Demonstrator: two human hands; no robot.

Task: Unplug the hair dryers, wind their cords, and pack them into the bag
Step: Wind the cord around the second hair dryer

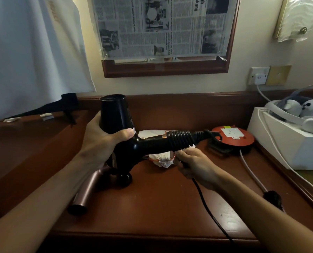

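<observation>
My left hand [99,141] grips the barrel of a black hair dryer [119,125], held above the desk with its handle pointing right. Several turns of its black cord [181,141] are wound around the handle. My right hand [194,165] is closed on the cord just below the coils; the loose cord [208,212] runs down off the desk's front edge. A second hair dryer [90,187], copper-pink with a black end, lies on the desk below my left forearm. A white drawstring bag [161,157] lies behind the handle, partly hidden.
A red extension reel [232,136] with a socket sits at the back right, its pale cable [250,170] trailing forward. A white box [287,143] holding a headset stands at the right. A wall socket [258,75] has a white plug in it. The wooden desk [152,207] has a raised back edge.
</observation>
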